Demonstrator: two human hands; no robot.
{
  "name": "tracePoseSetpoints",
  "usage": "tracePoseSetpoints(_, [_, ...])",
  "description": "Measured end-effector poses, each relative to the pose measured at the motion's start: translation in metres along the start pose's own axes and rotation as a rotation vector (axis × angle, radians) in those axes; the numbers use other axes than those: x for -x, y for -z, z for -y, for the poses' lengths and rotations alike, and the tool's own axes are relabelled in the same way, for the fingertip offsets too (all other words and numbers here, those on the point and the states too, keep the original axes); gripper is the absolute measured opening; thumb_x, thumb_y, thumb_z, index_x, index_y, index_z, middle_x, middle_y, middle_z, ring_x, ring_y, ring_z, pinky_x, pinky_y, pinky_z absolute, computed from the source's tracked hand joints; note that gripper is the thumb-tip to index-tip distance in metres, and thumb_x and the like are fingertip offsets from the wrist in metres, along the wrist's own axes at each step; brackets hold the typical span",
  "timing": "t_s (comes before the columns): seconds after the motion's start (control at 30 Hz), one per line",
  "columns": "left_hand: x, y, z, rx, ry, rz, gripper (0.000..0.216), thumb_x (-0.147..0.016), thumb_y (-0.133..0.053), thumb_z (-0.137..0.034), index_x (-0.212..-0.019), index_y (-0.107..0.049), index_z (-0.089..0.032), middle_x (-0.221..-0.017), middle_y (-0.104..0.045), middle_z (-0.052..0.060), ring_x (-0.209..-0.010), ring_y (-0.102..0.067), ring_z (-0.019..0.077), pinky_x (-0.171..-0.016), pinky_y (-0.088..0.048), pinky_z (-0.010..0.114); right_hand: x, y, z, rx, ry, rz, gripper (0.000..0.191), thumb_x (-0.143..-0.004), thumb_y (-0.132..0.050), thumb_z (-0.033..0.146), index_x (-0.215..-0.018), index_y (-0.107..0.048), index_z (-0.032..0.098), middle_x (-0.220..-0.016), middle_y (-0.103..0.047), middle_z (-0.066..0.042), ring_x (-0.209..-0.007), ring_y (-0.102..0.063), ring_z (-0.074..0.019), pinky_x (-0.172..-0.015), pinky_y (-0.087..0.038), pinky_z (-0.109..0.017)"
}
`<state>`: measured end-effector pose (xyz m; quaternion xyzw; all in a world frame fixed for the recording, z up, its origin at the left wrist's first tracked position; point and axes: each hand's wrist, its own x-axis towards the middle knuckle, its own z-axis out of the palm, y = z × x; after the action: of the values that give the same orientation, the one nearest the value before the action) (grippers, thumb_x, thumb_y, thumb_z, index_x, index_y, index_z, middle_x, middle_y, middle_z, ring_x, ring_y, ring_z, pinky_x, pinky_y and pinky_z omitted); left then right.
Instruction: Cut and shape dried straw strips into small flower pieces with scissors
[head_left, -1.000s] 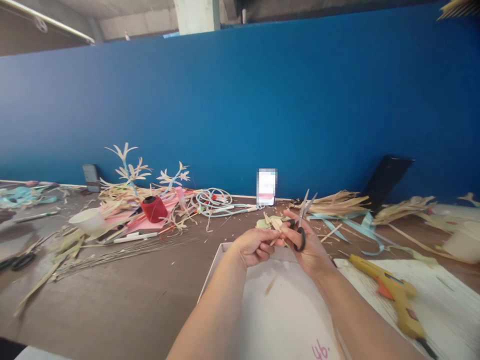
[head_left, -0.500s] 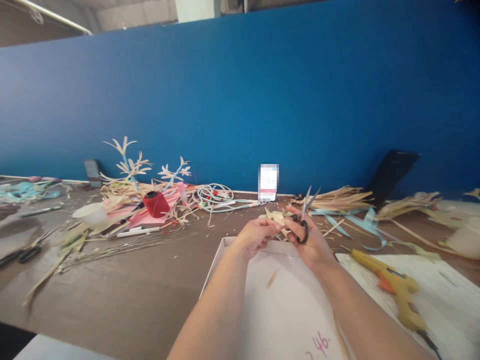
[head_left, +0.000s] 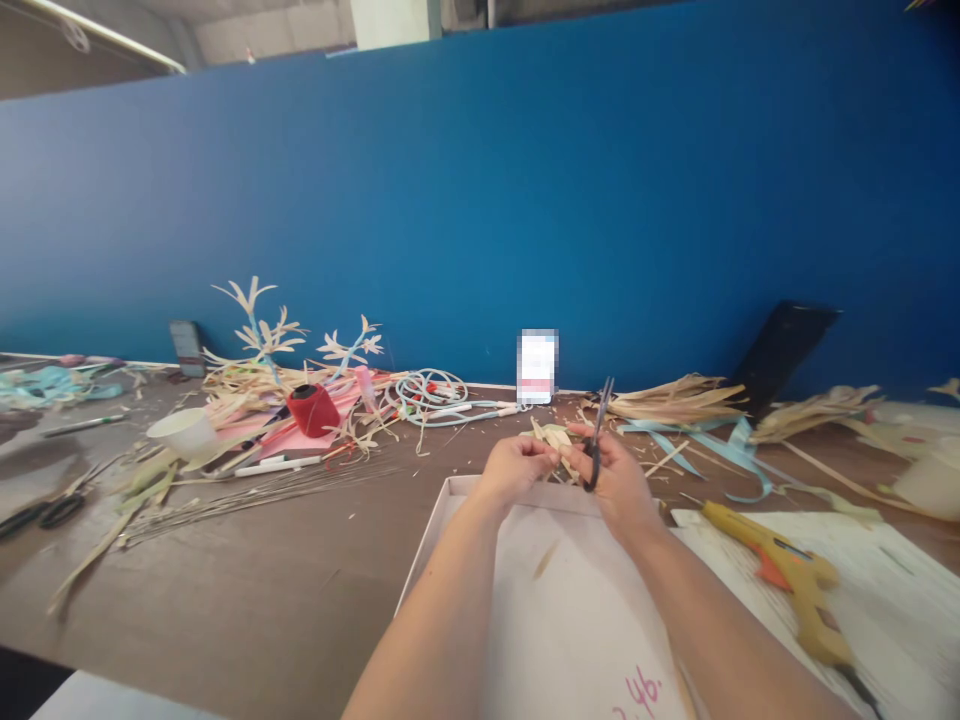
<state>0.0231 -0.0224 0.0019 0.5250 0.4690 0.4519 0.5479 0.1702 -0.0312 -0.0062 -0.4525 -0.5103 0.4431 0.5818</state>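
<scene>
My left hand (head_left: 515,472) is closed, pinching a pale straw-coloured flower-like piece (head_left: 553,437) made of thin strips. Black-handled scissors (head_left: 596,445) hang in my right hand (head_left: 616,480), their blades pointing up and away from me. The fingertips of that hand also touch the pale piece, close to the left fingertips. Both hands are above the far edge of a shallow white box (head_left: 570,590), which has pink handwriting on it. How the fingers pass through the scissor handles is partly hidden.
A yellow glue gun (head_left: 806,590) lies on papers at right. Dried strips (head_left: 675,400) and blue ribbon (head_left: 731,450) lie behind it. At left are a red thread spool (head_left: 313,410), a white cup (head_left: 182,432), wires (head_left: 247,505) and other scissors (head_left: 60,510). A phone (head_left: 536,368) leans on the blue partition (head_left: 480,200).
The scissor blades have come together and swung to a more upright, narrower view. My right hand has turned slightly, while both hands stay at the pale piece.
</scene>
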Motion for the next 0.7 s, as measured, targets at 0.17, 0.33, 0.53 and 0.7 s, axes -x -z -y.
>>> tracePoseSetpoints(0.17, [-0.005,0.004,0.002,0.084,-0.033,-0.121,0.025,-0.062,-0.067,-0.037,-0.071,-0.063,-0.014,-0.057,-0.051,-0.003,-0.046,-0.035,0.0045,-0.045,-0.026,0.019,0.005,-0.004,0.005,0.039,-0.123,0.111,0.051,-0.066,-0.068,0.048,-0.108,-0.061,0.020,-0.066,-0.062,-0.002,-0.057,-0.051,-0.0139,-0.043,-0.031,-0.022])
tracePoseSetpoints(0.33, [-0.005,0.007,-0.003,0.194,-0.061,-0.172,0.029,-0.062,-0.067,-0.039,-0.076,-0.063,-0.014,-0.057,-0.050,-0.002,-0.046,-0.036,0.0047,-0.042,-0.026,0.018,0.015,-0.012,0.015,0.139,-0.214,0.365,0.050,-0.071,-0.063,0.050,-0.107,-0.064,0.015,-0.063,-0.064,-0.003,-0.053,-0.052,-0.0130,-0.046,-0.032,-0.024])
tracePoseSetpoints(0.53, [-0.005,0.008,-0.005,0.229,-0.057,-0.179,0.030,-0.061,-0.068,-0.040,-0.074,-0.063,-0.013,-0.051,-0.044,-0.004,-0.044,-0.034,0.0038,-0.040,-0.023,0.017,0.016,-0.010,0.018,0.210,-0.163,0.413,0.050,-0.074,-0.062,0.048,-0.110,-0.064,0.015,-0.061,-0.063,-0.002,-0.053,-0.051,-0.0130,-0.050,-0.034,-0.025])
tracePoseSetpoints(0.7, [-0.005,0.008,-0.005,0.202,-0.050,-0.191,0.032,-0.060,-0.068,-0.042,-0.074,-0.062,-0.013,-0.051,-0.045,-0.004,-0.043,-0.033,0.0038,-0.040,-0.023,0.017,0.015,-0.009,0.014,0.221,-0.140,0.433,0.047,-0.072,-0.063,0.048,-0.107,-0.067,0.016,-0.059,-0.063,-0.002,-0.052,-0.051,-0.0140,-0.051,-0.038,-0.027])
